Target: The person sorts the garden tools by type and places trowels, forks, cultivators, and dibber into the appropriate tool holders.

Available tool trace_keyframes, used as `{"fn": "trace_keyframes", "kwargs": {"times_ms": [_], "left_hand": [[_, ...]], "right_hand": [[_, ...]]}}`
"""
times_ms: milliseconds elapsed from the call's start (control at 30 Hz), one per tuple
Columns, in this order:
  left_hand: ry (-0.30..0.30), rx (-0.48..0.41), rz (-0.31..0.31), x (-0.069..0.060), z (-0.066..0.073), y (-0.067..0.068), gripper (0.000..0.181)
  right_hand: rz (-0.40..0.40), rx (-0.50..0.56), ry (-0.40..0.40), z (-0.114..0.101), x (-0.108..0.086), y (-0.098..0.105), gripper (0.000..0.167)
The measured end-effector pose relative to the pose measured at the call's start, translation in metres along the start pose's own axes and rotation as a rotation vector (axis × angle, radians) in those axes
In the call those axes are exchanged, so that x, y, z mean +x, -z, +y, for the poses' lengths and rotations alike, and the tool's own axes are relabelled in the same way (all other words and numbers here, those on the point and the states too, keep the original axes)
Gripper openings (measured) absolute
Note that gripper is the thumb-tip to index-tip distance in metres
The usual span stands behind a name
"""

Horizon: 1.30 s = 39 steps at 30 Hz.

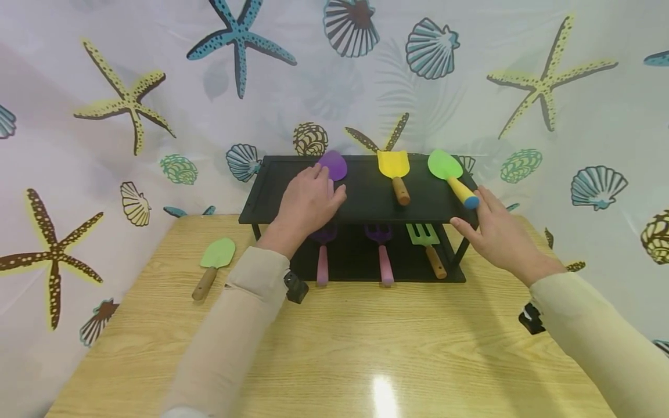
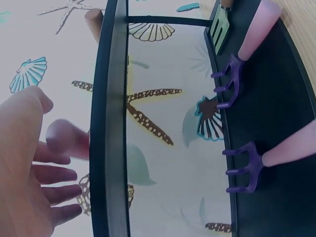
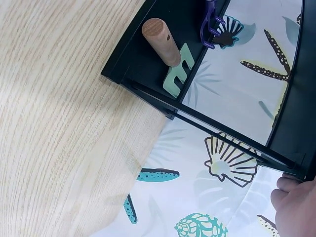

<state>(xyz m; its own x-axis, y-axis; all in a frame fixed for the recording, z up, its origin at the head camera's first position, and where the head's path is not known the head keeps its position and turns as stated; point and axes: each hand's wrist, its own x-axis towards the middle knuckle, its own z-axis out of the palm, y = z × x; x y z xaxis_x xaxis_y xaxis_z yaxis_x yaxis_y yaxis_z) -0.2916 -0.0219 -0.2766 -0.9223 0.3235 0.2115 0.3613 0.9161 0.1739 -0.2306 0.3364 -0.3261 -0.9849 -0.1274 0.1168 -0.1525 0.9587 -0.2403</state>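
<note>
A black two-tier shelf (image 1: pixel 282 180) stands on the table. On its top board lie a purple toy shovel (image 1: pixel 334 165), a yellow shovel with a wooden handle (image 1: pixel 394 165) and a green shovel with a yellow-and-blue handle (image 1: pixel 445 165). My left hand (image 1: pixel 309 197) is over the purple shovel's pink handle (image 2: pixel 68 139). Its thumb and fingers are spread around the handle end, without closing on it. At the shelf's right front corner, my right hand (image 1: pixel 496 235) holds the edge, thumb in front and fingers (image 3: pixel 286 183) bent at the side.
The lower board bears two purple hand forks (image 1: pixel 322 264) (image 1: pixel 385 264) with pink handles and a green fork (image 1: pixel 424 234) with a wooden handle. Left of the shelf, a pale green shovel (image 1: pixel 218 253) lies on the wooden table (image 1: pixel 334 348). A sea-patterned cloth (image 1: pixel 334 87) hangs behind.
</note>
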Motion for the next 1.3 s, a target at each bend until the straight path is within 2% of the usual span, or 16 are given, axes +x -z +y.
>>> {"fn": "trace_keyframes", "kwargs": {"times_ms": [233, 533, 800, 1133, 1300], "left_hand": [[0.02, -0.021, 0.052, -0.013, -0.016, 0.006, 0.066], [0.017, 0.02, 0.093, -0.035, -0.039, 0.015, 0.069], [0.009, 0.03, 0.113, -0.052, -0.059, 0.017, 0.069], [0.007, -0.004, 0.198, -0.077, -0.088, 0.016, 0.064], [0.005, -0.019, 0.217, -0.088, -0.102, 0.014, 0.062]], "right_hand": [[0.001, -0.006, 0.001, 0.0, 0.0, -0.001, 0.097], [-0.005, 0.0, -0.002, 0.0, 0.0, -0.001, 0.098], [0.001, 0.021, 0.005, 0.001, -0.002, 0.0, 0.097], [0.001, 0.022, 0.007, 0.0, -0.001, -0.001, 0.098], [0.005, 0.018, 0.009, 0.0, -0.001, 0.0, 0.098]]}}
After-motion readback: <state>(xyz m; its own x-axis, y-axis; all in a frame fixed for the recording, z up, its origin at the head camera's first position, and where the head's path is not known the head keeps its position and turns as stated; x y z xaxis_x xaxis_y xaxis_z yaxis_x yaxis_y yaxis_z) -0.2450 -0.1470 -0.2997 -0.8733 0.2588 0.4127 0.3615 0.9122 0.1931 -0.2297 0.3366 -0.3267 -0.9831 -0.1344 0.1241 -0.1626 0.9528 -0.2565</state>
